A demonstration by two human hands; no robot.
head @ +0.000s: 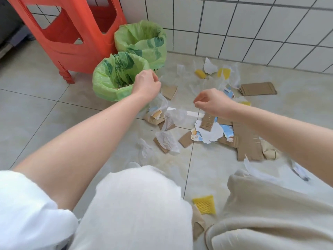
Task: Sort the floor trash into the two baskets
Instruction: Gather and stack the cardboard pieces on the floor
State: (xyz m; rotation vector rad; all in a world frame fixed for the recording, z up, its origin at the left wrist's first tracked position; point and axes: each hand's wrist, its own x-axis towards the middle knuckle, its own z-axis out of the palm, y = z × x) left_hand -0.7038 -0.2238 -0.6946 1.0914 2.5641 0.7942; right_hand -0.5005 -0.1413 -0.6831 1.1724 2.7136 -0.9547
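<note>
Two baskets lined with green bags stand by the wall, the near basket [108,87] and the far basket [153,51]. Torn cardboard [246,139], white paper scraps [210,132], clear plastic film [176,114] and yellow foam net pieces [204,203] litter the floor tiles. My left hand [146,83] hovers at the near basket's right rim with its fingers loosely curled downward, and I see nothing in it. My right hand [210,103] hangs above the scrap pile with curled fingers meeting the thumb, nothing visible between them.
An orange plastic stool [72,42] stands left of the baskets. A white tiled wall [252,24] runs behind. A flat cardboard piece [257,88] lies near the wall. My knees in light trousers [137,204] fill the bottom of the view.
</note>
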